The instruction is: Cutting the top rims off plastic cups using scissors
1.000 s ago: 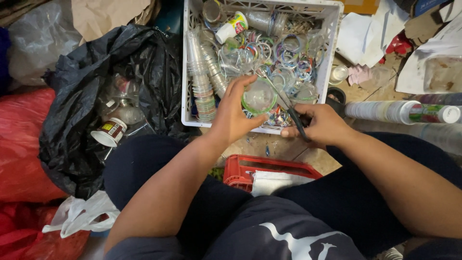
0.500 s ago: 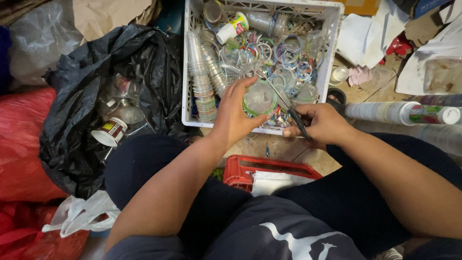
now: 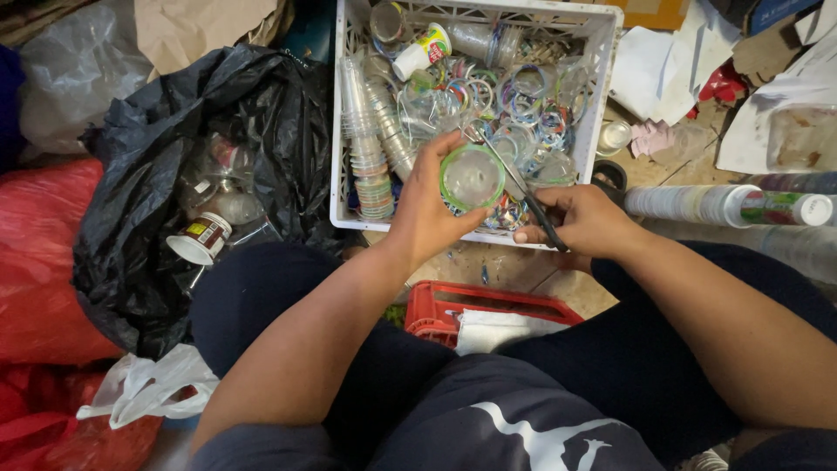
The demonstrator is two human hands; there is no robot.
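Observation:
My left hand (image 3: 430, 209) grips a clear plastic cup (image 3: 472, 177) with a green rim, its mouth turned toward me, over the near edge of a white plastic crate (image 3: 342, 139). My right hand (image 3: 582, 222) holds black-handled scissors (image 3: 514, 183). The blades point up and left and lie against the cup's right rim. The crate holds stacked clear cups (image 3: 370, 144), several cut coloured rim rings (image 3: 523, 105) and small bottles.
An open black bag (image 3: 166, 174) with plastic bottles and a brown-labelled cup (image 3: 200, 237) lies left. Red bags (image 3: 44, 262) sit further left. A red basket (image 3: 488, 310) rests between my legs. Stacked white cups (image 3: 724, 205) and paper scraps lie right.
The cup has turned slightly in my left hand and both hands have shifted a little; the scissors stay at its rim.

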